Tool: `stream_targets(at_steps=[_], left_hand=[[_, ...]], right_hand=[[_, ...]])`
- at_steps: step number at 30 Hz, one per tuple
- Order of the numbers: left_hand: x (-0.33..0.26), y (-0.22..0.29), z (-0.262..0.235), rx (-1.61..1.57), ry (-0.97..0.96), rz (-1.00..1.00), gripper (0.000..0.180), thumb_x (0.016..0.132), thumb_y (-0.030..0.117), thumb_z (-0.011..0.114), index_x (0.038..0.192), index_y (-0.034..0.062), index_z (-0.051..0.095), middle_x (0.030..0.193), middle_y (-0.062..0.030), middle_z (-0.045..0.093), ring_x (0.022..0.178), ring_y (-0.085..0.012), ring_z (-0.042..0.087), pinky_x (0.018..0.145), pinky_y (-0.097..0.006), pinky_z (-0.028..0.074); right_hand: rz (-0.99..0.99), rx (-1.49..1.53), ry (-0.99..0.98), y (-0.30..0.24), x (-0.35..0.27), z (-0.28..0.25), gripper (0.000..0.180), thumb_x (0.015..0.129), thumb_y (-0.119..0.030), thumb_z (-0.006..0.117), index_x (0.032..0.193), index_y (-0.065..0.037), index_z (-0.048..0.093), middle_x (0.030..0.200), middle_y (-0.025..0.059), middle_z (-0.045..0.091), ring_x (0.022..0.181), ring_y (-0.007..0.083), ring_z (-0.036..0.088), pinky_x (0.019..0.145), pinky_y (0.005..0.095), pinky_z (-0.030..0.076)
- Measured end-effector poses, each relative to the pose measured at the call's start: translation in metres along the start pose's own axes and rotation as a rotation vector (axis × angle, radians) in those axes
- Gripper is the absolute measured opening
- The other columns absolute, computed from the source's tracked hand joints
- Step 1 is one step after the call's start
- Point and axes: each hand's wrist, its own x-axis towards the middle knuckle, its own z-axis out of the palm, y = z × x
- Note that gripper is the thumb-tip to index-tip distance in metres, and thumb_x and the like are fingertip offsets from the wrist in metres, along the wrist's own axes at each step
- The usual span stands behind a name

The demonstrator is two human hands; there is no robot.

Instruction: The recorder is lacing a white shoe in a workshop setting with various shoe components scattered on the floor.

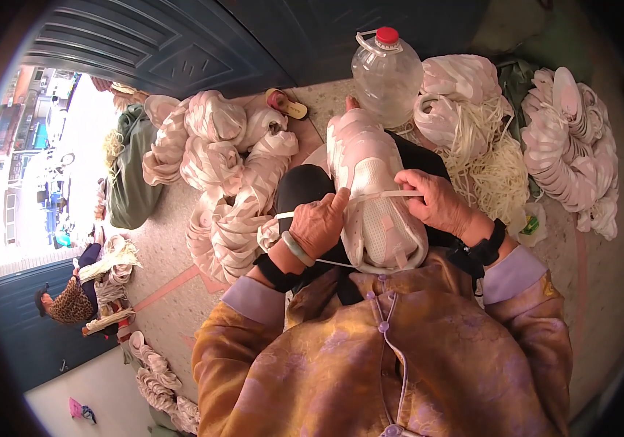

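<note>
Head view: a soft pink-and-white shoe upper [374,197] lies on the lap. Left hand [317,227] and right hand [434,200] each pinch a flat white strip [388,194] stretched across its meshy insole; a clear plastic jug [386,73] stands beyond it.

Shoe upper [374,197] on lap, btwn hands; jug [387,73] behind, pile [224,167] left.
</note>
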Motion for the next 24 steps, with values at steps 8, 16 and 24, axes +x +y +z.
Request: stream_targets(at_steps=[8,16,24], left_hand=[[-0.012,-0.021,-0.025,0.109,0.044,0.079,0.012,0.080,0.008,0.054,0.092,0.0112,0.057,0.070,-0.0077,0.055,0.059,-0.0297,0.058,0.048,-0.039,0.046],[-0.073,-0.101,-0.071,0.220,0.016,-0.145,0.022,0.078,0.005,0.054,0.098,0.0108,0.061,0.082,-0.0107,0.063,0.072,-0.0301,0.063,0.058,-0.039,0.050],[-0.115,-0.146,-0.085,0.115,0.096,-0.449,0.013,0.081,0.018,0.060,0.091,0.0114,0.067,0.083,-0.0084,0.065,0.077,-0.0294,0.063,0.068,-0.037,0.048]], right_hand=[[-0.285,-0.505,-0.041,-0.002,-0.007,-0.012,0.023,0.074,-0.006,0.058,0.097,-0.007,0.052,0.074,0.0089,0.052,0.062,0.0279,0.059,0.053,0.0367,0.048],[-0.351,-0.738,-0.015,0.011,-0.023,-0.038,0.025,0.075,-0.006,0.062,0.099,-0.005,0.056,0.072,0.0082,0.050,0.055,0.0247,0.056,0.046,0.0347,0.045],[-0.073,-0.605,0.005,0.019,-0.033,-0.043,0.039,0.070,-0.011,0.067,0.107,-0.005,0.055,0.093,0.0106,0.058,0.086,0.0289,0.059,0.074,0.0380,0.048]])
